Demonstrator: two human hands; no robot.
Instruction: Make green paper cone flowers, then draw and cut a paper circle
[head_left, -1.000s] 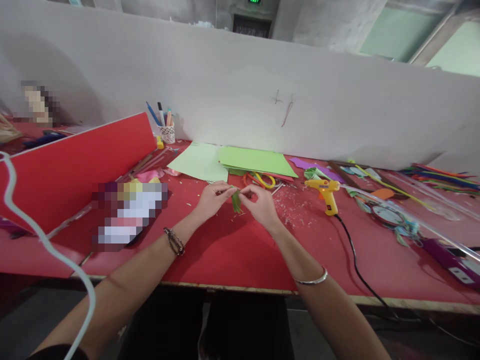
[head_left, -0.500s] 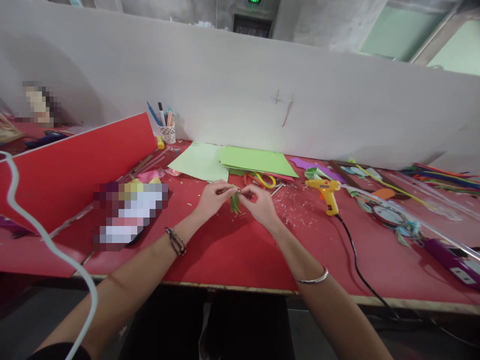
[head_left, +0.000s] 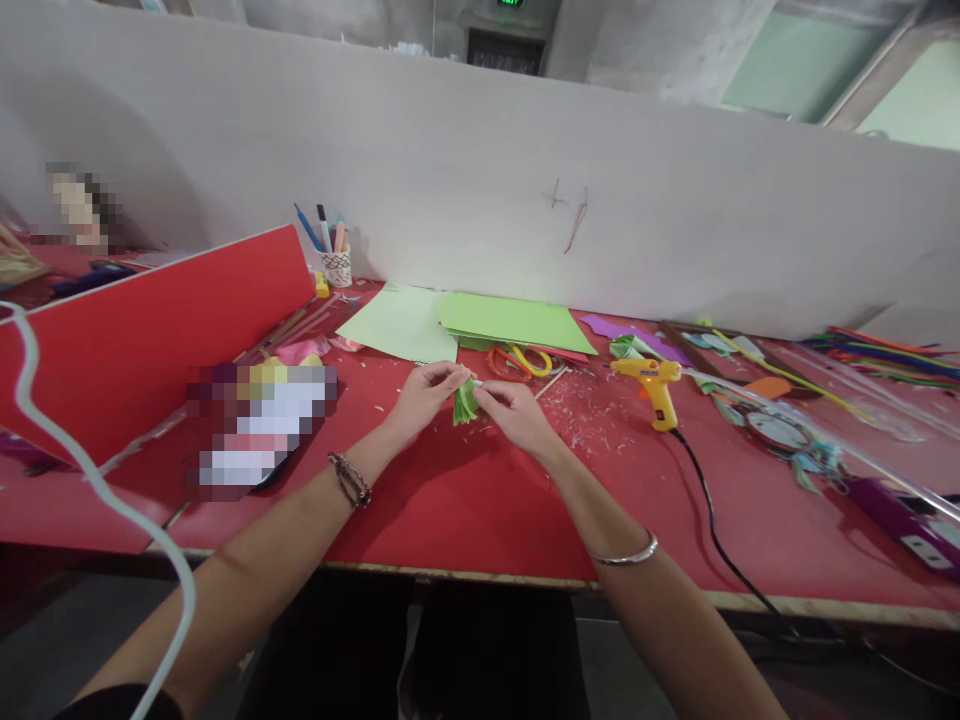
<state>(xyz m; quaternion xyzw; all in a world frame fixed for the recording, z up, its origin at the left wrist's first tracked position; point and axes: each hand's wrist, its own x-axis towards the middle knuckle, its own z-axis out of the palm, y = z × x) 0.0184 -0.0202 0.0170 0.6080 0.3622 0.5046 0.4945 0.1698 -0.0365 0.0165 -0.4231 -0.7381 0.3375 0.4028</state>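
Note:
Between my two hands, above the red tabletop (head_left: 450, 520), is a small piece of pleated green paper (head_left: 465, 404), its folds hanging downward. My left hand (head_left: 429, 398) pinches its upper end between thumb and fingertips. At its right edge, my right hand (head_left: 514, 412) has thumb and forefinger closed on the same paper. Fingers cover the top of the folds. Just behind the hands lie scissors with yellow and orange handles (head_left: 531, 360), partly under the green sheets (head_left: 517, 322).
A yellow glue gun (head_left: 651, 388) with a black cord lies to the right. Paper shreds (head_left: 589, 415) are scattered near my right hand. A pen cup (head_left: 335, 266) stands at the back left, by a leaning red board (head_left: 165, 330). A white cable (head_left: 97, 490) crosses the left side.
The green paper has spread a little wider and shows more of its pleats. My right fingers have shifted slightly along its edge; my left hand has barely moved.

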